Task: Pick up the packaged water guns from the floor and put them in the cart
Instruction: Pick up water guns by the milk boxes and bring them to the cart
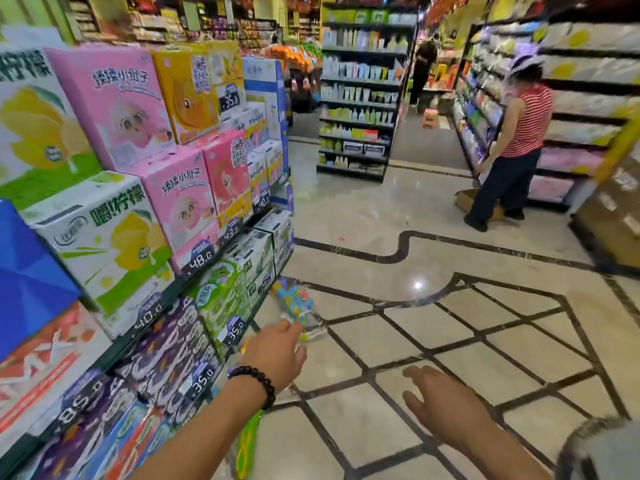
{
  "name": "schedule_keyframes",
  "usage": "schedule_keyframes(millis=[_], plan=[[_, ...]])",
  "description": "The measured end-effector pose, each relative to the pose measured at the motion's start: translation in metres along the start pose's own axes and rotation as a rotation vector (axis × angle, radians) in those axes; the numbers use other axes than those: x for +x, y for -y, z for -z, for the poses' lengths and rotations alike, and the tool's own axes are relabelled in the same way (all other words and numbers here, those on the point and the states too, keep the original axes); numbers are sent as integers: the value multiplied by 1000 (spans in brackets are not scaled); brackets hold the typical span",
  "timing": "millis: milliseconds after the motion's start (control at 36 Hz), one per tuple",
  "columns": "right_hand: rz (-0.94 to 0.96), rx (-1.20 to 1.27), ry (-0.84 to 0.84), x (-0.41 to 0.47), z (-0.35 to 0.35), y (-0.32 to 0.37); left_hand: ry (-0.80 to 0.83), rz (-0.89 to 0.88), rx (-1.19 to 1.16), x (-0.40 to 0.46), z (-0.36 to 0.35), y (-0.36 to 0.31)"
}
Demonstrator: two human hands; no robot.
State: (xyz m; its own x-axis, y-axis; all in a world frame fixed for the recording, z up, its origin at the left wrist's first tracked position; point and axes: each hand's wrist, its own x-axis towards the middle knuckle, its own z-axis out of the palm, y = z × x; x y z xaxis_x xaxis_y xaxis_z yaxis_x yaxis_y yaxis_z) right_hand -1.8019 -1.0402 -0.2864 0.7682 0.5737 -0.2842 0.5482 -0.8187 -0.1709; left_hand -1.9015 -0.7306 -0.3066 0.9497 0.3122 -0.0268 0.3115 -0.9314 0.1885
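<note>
A packaged water gun (294, 304), blue, yellow and orange inside clear plastic, lies on the floor against the foot of the drinks display. My left hand (277, 355), with a dark bead bracelet on the wrist, stretches toward it. Its straight fingers are at the pack's near end, and whether they touch it is unclear. A second pack, green and yellow (248, 441), shows blurred beneath my left forearm, partly hidden by the arm. My right hand (440, 398) hovers over the tiles to the right, fingers spread and holding nothing. No cart is in view.
Stacked drink cartons (114, 216) with price tags fill the whole left side. A person in a red striped top (512, 147) stands at shelves on the right beside a cardboard box (465, 199). Polished tile floor (450, 327) lies between. Grey fabric (606, 452) shows at the bottom right.
</note>
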Motion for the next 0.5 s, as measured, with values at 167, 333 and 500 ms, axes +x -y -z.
schedule_keyframes(millis=[167,333,500], plan=[[-23,62,4,84,10,-41,55,-8,18,95,-16,-8],[-17,61,7,184,24,-97,98,2,71,192,-22,-19],[71,68,66,300,65,-144,80,118,87,293,-13,-23]])
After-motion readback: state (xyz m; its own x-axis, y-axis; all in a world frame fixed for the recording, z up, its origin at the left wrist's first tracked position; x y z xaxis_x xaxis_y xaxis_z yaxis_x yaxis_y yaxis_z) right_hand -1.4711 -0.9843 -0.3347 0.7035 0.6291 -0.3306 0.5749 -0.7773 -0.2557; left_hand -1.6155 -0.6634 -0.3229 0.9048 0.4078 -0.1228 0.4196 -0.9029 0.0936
